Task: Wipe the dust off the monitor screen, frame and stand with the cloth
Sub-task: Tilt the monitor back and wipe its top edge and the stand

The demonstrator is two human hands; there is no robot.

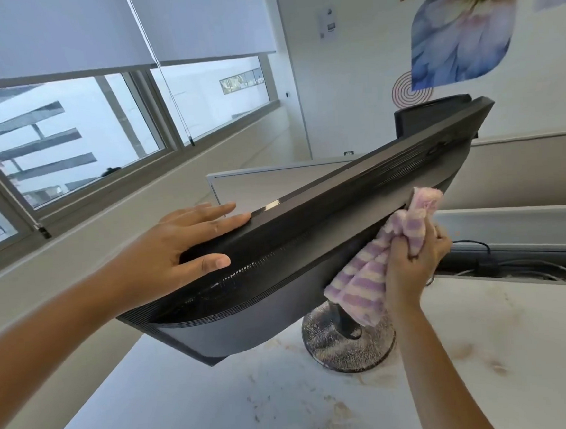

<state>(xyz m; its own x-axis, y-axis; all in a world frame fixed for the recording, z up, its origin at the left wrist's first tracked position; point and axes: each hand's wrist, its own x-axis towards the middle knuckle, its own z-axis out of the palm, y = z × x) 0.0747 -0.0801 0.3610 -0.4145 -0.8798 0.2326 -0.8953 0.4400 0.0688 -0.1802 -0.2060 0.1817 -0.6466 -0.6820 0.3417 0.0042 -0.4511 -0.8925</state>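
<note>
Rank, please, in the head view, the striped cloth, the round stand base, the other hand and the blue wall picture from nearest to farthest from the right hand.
From the right hand:
1. striped cloth, gripped in it
2. round stand base, just below it
3. left hand, across on the monitor's top edge
4. blue wall picture, high on the far wall

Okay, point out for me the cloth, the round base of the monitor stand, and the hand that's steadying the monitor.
cloth (363,282): head view, on its striped hanging folds.
stand base (351,350): head view, on the dusty round disc.
left hand (176,245): head view, on the back of the hand, at the monitor's top edge.
</note>
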